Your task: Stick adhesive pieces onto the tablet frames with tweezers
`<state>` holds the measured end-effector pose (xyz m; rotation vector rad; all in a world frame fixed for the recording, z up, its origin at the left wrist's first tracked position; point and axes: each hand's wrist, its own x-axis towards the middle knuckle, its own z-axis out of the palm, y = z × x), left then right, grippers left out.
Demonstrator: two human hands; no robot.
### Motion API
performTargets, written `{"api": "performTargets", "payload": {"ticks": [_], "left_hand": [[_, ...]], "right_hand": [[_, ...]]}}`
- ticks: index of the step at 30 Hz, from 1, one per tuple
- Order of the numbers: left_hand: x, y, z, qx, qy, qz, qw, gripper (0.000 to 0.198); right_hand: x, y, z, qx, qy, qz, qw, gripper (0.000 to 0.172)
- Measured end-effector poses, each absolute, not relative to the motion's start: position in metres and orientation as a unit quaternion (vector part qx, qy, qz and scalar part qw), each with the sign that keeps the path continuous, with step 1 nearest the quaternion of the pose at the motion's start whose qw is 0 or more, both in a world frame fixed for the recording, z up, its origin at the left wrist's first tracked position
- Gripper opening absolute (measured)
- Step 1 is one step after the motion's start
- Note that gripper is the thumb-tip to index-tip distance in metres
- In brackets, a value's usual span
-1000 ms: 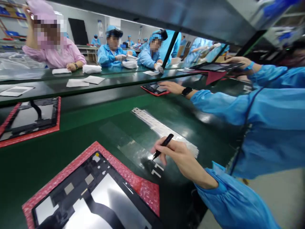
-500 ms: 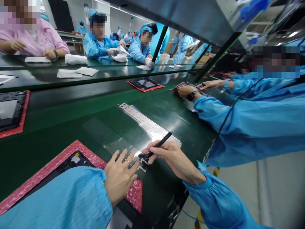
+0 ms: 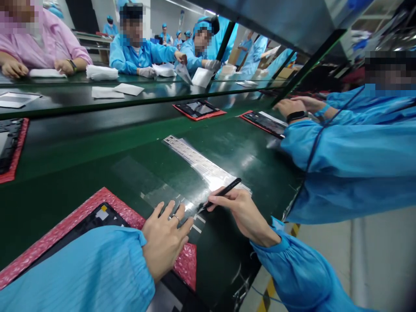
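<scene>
My left hand (image 3: 168,242) lies with fingers spread on a clear plastic sheet (image 3: 198,229) that carries pale strips. Pinched in my right hand (image 3: 237,206) is a pair of black tweezers (image 3: 227,189), their tips down at the sheet beside my left fingers. Whether the tips grip a strip is too small to tell. Under my left forearm, partly hidden, is a black tablet housing (image 3: 103,212) on red bubble wrap (image 3: 113,201). Just beyond my right hand lies a fan of white printed label strips (image 3: 201,164).
To the right, a co-worker's sleeve (image 3: 341,151) and hands are near another housing (image 3: 264,122). More housings on red wrap lie at the far left (image 3: 11,147) and far middle (image 3: 199,109). Several people work across the raised ledge (image 3: 156,96). A slanted post (image 3: 310,65) rises behind.
The tweezers have shifted slightly right and up, still in my right hand. My left hand stays nearly in place. The co-worker's hands at right have moved over the housing's far end.
</scene>
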<state>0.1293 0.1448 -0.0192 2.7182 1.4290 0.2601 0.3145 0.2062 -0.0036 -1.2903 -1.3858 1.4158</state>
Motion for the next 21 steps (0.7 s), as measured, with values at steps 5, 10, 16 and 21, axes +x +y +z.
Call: {"api": "performTargets", "payload": {"ticks": [5,10,16,21], "left_hand": [[0.128,0.146,-0.014,0.884,0.459,0.082,0.038,0.03],[0.13,0.145,-0.02,0.881,0.461,0.099,0.044,0.031],[0.124,0.146,-0.012,0.88,0.457,0.109,0.066,0.033],[0.071,0.086,0.017,0.881,0.453,0.12,0.062,0.054]], "right_hand": [[0.313,0.207,-0.006,-0.505,-0.537,0.564,0.373,0.023],[0.316,0.206,-0.001,-0.507,-0.516,0.575,0.382,0.017],[0.307,0.181,0.034,-0.5,-0.494,0.58,0.412,0.009],[0.289,0.151,0.054,-0.5,-0.539,0.558,0.386,0.01]]}}
